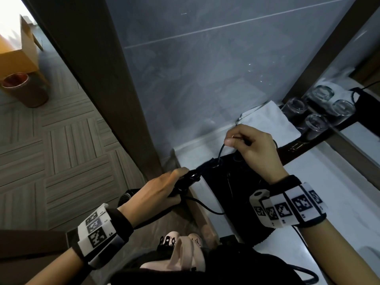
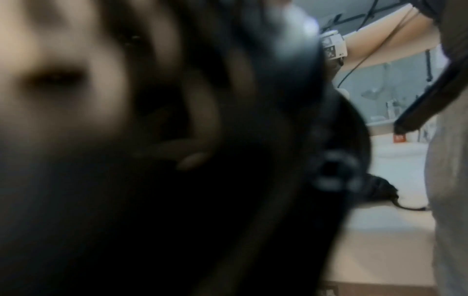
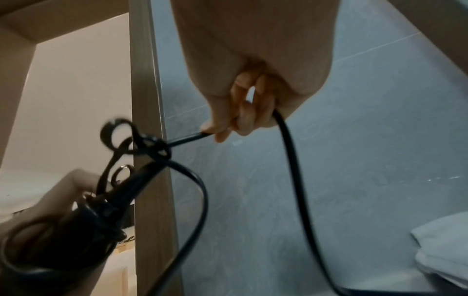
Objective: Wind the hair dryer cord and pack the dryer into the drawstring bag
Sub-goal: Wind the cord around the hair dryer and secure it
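My left hand (image 1: 181,176) grips the handle of the black hair dryer (image 1: 127,195), which points down to the left off the counter's corner. Loops of black cord (image 3: 152,148) bunch at the handle's end. My right hand (image 1: 234,138) pinches the cord (image 3: 291,160) between thumb and fingers, a little above and right of the handle, and the rest of the cord hangs down in a slack loop. The black drawstring bag (image 1: 242,202) lies flat on the white counter (image 1: 339,182) under my right wrist. The left wrist view shows only blurred fingers (image 2: 195,160) against the dark dryer.
A brown door post (image 1: 115,99) stands just left of the counter, with a grey tiled wall (image 1: 205,68) behind. A folded white towel (image 1: 271,120) and several glasses (image 1: 316,120) sit at the back right. A round bin (image 1: 24,89) and a cardboard box (image 1: 18,54) are on the floor at far left.
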Demonstrator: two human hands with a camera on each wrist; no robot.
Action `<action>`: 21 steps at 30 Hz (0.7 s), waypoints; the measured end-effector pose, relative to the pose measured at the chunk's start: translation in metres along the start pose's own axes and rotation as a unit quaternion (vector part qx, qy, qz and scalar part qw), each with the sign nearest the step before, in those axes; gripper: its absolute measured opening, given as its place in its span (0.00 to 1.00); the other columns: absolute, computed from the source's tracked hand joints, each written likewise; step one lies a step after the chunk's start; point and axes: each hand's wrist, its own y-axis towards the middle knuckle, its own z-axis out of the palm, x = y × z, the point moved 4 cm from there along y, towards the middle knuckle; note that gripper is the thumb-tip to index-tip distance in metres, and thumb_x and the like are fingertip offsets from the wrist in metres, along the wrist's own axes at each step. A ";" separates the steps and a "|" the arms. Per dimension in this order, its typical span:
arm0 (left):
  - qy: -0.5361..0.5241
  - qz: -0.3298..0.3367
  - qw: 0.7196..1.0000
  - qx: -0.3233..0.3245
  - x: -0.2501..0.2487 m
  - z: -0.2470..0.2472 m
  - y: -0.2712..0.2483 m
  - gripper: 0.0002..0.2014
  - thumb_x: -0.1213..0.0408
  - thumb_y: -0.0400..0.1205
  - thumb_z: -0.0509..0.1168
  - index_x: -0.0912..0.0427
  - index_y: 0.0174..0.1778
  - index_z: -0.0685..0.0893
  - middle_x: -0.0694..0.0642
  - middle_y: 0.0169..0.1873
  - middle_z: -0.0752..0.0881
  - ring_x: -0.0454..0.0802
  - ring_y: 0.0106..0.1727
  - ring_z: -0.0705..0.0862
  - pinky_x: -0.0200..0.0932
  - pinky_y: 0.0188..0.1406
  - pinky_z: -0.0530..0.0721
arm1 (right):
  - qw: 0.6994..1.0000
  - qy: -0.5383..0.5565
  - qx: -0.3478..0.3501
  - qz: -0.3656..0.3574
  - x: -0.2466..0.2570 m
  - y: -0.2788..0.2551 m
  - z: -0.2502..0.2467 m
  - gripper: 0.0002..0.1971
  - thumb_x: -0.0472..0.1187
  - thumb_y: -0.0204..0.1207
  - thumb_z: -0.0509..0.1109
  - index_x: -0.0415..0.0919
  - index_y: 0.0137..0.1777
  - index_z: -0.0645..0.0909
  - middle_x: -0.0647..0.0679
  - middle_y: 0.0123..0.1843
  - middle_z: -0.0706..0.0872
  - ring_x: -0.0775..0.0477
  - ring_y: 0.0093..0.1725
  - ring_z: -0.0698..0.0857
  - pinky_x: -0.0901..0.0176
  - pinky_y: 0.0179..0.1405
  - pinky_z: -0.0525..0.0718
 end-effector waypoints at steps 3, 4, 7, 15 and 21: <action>-0.051 -0.020 0.998 -0.011 0.007 0.000 0.000 0.33 0.69 0.77 0.69 0.39 0.66 0.58 0.34 0.37 0.76 0.28 0.36 0.79 0.22 0.32 0.74 | 0.990 0.016 0.139 -0.026 0.003 -0.006 -0.001 0.12 0.49 0.64 0.80 0.52 0.48 0.86 0.50 0.36 0.73 0.54 0.35 0.72 0.69 0.42 0.73; -0.060 -0.019 0.998 -0.014 0.008 0.001 0.000 0.32 0.68 0.77 0.69 0.39 0.65 0.58 0.35 0.36 0.76 0.29 0.35 0.79 0.24 0.30 0.74 | 0.983 0.026 0.177 -0.028 0.002 -0.009 0.000 0.18 0.50 0.59 0.81 0.52 0.50 0.86 0.53 0.35 0.69 0.57 0.35 0.70 0.72 0.42 0.71; -0.068 -0.007 0.998 -0.009 0.004 0.003 0.003 0.32 0.66 0.77 0.69 0.39 0.65 0.57 0.39 0.35 0.78 0.35 0.35 0.80 0.26 0.29 0.74 | 0.984 0.029 0.172 -0.030 -0.001 -0.016 0.004 0.22 0.51 0.52 0.83 0.56 0.49 0.86 0.54 0.37 0.65 0.57 0.36 0.67 0.71 0.42 0.69; -0.103 -0.007 0.995 -0.001 -0.005 0.007 0.009 0.32 0.67 0.75 0.70 0.39 0.64 0.58 0.30 0.38 0.81 0.34 0.32 0.80 0.23 0.29 0.72 | 0.998 0.042 0.051 -0.010 -0.001 -0.028 0.024 0.29 0.46 0.48 0.88 0.58 0.43 0.72 0.58 0.49 0.65 0.65 0.47 0.70 0.78 0.54 0.70; -0.126 -0.018 0.992 -0.021 -0.004 0.001 0.009 0.36 0.67 0.74 0.70 0.26 0.59 0.55 0.48 0.31 0.81 0.46 0.29 0.80 0.35 0.26 0.76 | 0.985 -0.112 0.024 -0.127 0.012 -0.040 0.027 0.29 0.63 0.59 0.76 0.48 0.56 0.76 0.63 0.59 0.62 0.70 0.67 0.60 0.71 0.70 0.52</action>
